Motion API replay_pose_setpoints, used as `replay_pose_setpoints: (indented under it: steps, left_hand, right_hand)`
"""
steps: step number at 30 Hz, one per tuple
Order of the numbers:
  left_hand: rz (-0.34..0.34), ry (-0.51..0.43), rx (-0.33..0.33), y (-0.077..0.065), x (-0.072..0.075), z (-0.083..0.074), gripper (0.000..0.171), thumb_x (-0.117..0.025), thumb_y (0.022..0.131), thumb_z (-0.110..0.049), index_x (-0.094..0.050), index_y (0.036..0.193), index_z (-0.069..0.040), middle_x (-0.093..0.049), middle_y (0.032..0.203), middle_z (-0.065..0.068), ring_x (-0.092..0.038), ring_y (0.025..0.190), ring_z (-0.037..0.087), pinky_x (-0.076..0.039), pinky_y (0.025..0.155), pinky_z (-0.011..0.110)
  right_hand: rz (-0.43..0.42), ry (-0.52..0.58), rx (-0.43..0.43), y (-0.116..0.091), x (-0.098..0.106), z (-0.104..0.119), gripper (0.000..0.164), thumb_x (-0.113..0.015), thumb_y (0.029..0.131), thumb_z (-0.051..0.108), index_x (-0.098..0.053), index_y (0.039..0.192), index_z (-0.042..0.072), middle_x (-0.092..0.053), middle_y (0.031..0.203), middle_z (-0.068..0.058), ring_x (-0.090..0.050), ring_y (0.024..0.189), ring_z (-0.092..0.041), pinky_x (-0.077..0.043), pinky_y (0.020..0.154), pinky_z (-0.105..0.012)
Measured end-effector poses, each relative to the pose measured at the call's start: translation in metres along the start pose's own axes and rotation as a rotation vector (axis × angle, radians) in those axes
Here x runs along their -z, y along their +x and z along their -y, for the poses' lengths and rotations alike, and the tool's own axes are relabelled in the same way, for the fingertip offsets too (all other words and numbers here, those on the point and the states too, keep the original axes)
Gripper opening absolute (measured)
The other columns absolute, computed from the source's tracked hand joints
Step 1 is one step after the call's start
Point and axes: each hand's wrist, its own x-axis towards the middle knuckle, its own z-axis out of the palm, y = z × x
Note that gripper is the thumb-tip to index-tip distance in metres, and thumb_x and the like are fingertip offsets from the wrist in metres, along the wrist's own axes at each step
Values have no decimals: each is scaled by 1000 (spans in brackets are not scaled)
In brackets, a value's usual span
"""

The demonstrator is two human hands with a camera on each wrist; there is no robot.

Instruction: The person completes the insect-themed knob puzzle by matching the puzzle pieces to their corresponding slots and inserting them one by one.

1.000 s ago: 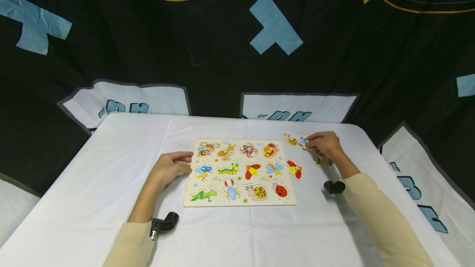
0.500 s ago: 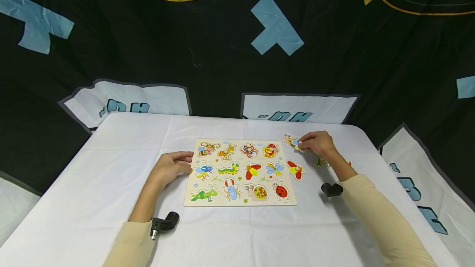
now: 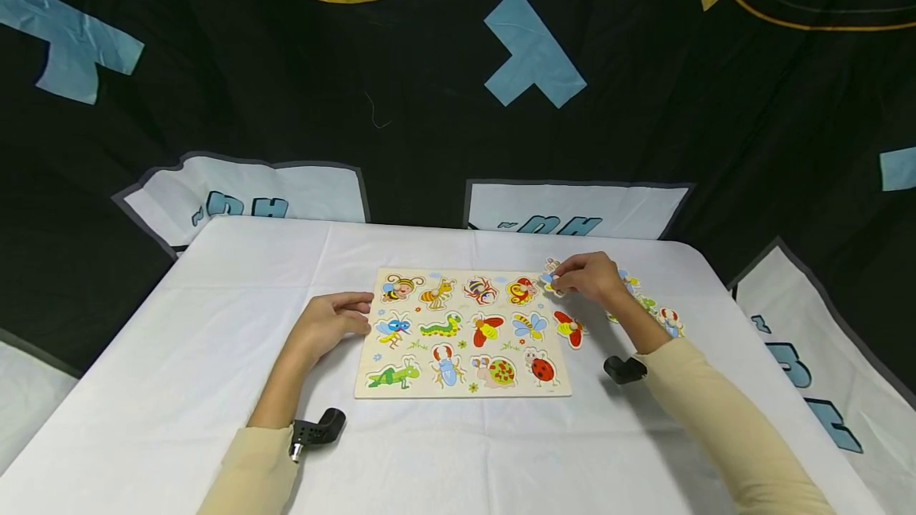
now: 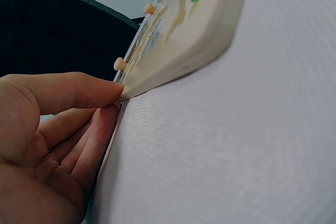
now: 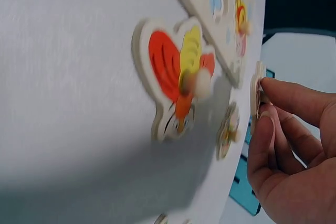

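A wooden peg puzzle board [image 3: 458,346] with insect pictures lies mid-table; several knobs stand up from it in the left wrist view. My left hand [image 3: 324,330] holds the board's left edge, its fingertips [image 4: 107,94] pinching near a corner. Beyond the board's upper right corner, my right hand [image 3: 590,276] pinches a small insect puzzle piece [image 3: 548,281] with blue on it. The piece [image 5: 255,95] is edge-on in the right wrist view, its knob mostly hidden by fingers. It overlaps the snail piece [image 3: 552,264] in the head view.
A red-winged insect piece [image 3: 570,328] lies just right of the board. Farther right are a blue-winged piece [image 3: 627,280], a green piece [image 3: 646,303] and a beetle piece [image 3: 671,322]. A dark curtain [image 3: 415,133] hangs behind the white-covered table [image 3: 429,459].
My right hand has carried the blue insect piece left toward the board's upper right corner, uncovering pieces on the right. The left hand stays at the board's edge.
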Motion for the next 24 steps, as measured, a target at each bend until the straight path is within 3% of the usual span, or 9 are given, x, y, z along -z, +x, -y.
replay_pose_setpoints:
  steps: [10,24]
  left_hand:
    - [-1,4,2,0,-1,1,59,-75,80,-6,-64,138,-10,-69,126,13,-67,109,22,-42,102,41]
    - [-4,10,2,0,-1,0,59,-76,81,-7,-63,138,-10,-69,127,13,-67,110,22,-42,104,44]
  right_hand:
    - [48,17,74,-8,-15,17,22,-80,84,18,-76,102,6,-76,92,-8,-64,86,-22,-56,82,-38]
    - [83,23,135,-16,-44,38,16,-81,83,18,-77,95,8,-73,88,-7,-61,81,-22,-50,70,-30]
